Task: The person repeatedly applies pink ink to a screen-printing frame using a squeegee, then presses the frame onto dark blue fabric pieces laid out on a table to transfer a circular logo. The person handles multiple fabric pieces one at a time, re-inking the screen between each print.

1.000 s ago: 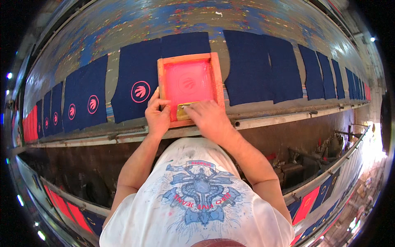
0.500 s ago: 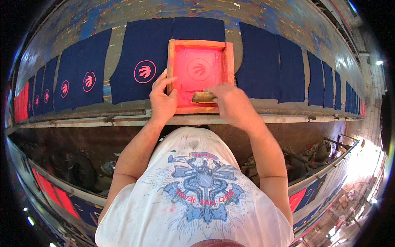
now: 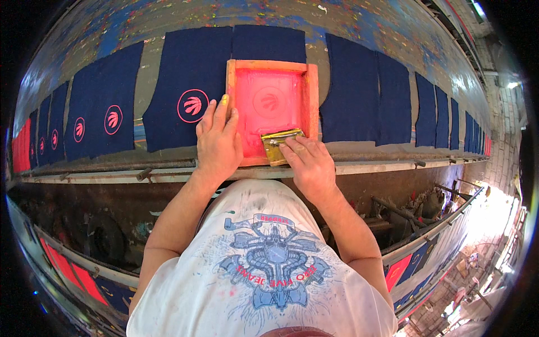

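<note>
A wooden-framed printing screen point(image 3: 312, 104) lies over dark blue fabric, its mesh coated in bright pink ink with a round emblem showing through. My left hand point(image 3: 218, 140) grips the screen's left side, with its fingers along the wooden rail. In my right hand point(image 3: 310, 168) is a squeegee point(image 3: 273, 150) with a yellowish, ink-stained body, held tilted at the near right part of the screen. My fingers lie over its right end. Left of the screen, a dark blue fabric piece point(image 3: 185, 62) bears a pink printed round emblem point(image 3: 192, 105).
More dark blue pieces with pink emblems point(image 3: 113, 120) run leftward along the long, paint-spotted table point(image 3: 179, 17). Plain dark blue pieces point(image 3: 359, 90) lie to the right. A metal rail point(image 3: 359, 168) follows the table's near edge. Behind me stands another table with red pieces point(image 3: 90, 281).
My right hand has turned the squeegee and drawn it slightly nearer to me, showing its broad face. My left hand's fingers have shifted along the screen's left rail.
</note>
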The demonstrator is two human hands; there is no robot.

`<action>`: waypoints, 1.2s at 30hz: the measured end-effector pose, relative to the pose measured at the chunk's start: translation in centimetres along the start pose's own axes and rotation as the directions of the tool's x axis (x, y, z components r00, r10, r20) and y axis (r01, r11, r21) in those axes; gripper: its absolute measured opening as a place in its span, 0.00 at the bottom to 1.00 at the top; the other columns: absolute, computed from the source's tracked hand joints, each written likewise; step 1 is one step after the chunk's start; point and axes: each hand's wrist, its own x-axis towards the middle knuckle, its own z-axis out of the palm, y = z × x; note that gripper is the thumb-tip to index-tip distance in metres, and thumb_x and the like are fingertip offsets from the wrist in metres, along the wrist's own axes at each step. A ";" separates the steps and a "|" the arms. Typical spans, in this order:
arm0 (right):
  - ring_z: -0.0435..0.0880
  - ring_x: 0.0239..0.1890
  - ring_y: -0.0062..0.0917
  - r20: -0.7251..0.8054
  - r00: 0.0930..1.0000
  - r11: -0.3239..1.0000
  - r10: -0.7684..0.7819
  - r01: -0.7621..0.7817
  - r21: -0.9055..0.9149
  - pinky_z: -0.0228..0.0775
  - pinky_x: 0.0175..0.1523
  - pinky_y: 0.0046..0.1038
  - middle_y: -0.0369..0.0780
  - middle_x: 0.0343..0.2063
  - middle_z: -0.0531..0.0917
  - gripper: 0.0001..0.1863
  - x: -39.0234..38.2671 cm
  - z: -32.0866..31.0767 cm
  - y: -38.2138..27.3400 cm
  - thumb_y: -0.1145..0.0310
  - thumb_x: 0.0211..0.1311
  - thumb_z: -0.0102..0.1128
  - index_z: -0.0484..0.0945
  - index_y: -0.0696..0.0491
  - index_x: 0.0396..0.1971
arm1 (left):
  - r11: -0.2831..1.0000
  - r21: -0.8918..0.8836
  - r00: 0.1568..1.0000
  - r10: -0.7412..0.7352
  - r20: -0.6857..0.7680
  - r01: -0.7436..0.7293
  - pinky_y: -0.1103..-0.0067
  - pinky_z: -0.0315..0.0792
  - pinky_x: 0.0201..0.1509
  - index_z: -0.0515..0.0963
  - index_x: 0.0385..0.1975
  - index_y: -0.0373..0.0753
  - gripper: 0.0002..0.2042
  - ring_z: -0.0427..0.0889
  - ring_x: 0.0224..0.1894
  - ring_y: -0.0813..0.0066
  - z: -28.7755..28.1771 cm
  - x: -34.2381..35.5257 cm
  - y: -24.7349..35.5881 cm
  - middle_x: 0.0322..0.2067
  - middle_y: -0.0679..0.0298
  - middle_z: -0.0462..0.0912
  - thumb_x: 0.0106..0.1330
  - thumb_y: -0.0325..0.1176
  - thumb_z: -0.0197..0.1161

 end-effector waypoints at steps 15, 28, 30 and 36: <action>0.96 0.53 0.41 -0.005 0.998 0.998 0.062 -0.062 0.010 0.85 0.63 0.44 0.45 0.48 0.97 0.20 10.9 2.0 4.7 0.80 0.61 0.66 0.94 0.54 0.51 | 0.982 -0.065 0.983 0.182 0.028 -0.180 0.53 0.70 0.79 0.88 0.62 0.31 0.21 0.84 0.65 0.52 -1.9 2.0 -2.8 0.68 0.50 0.87 0.68 0.26 0.71; 0.95 0.42 0.51 -0.152 0.851 0.858 0.503 -0.512 -0.026 0.89 0.46 0.51 0.50 0.44 0.91 0.18 9.4 0.1 0.2 0.73 0.64 0.73 0.91 0.57 0.54 | 0.958 -0.007 0.948 0.285 0.140 -0.287 0.51 0.69 0.82 0.87 0.62 0.32 0.22 0.79 0.75 0.47 -3.4 4.6 -4.5 0.73 0.48 0.83 0.70 0.32 0.76; 0.95 0.41 0.50 -0.209 0.804 0.801 0.557 -0.586 -0.122 0.90 0.44 0.49 0.50 0.42 0.88 0.17 10.3 1.1 0.5 0.71 0.65 0.74 0.88 0.57 0.52 | 0.947 -0.010 0.932 0.318 0.172 -0.321 0.50 0.68 0.83 0.87 0.62 0.30 0.22 0.79 0.75 0.47 -3.3 4.8 -4.7 0.72 0.46 0.83 0.71 0.32 0.75; 0.95 0.41 0.49 -0.221 0.721 0.696 0.657 -0.693 -0.187 0.90 0.44 0.50 0.50 0.41 0.88 0.14 12.1 3.4 2.1 0.69 0.67 0.74 0.87 0.57 0.49 | 0.924 0.022 0.897 0.364 0.252 -0.381 0.51 0.70 0.82 0.87 0.60 0.23 0.21 0.82 0.69 0.47 -3.3 5.6 -4.8 0.69 0.41 0.85 0.72 0.32 0.69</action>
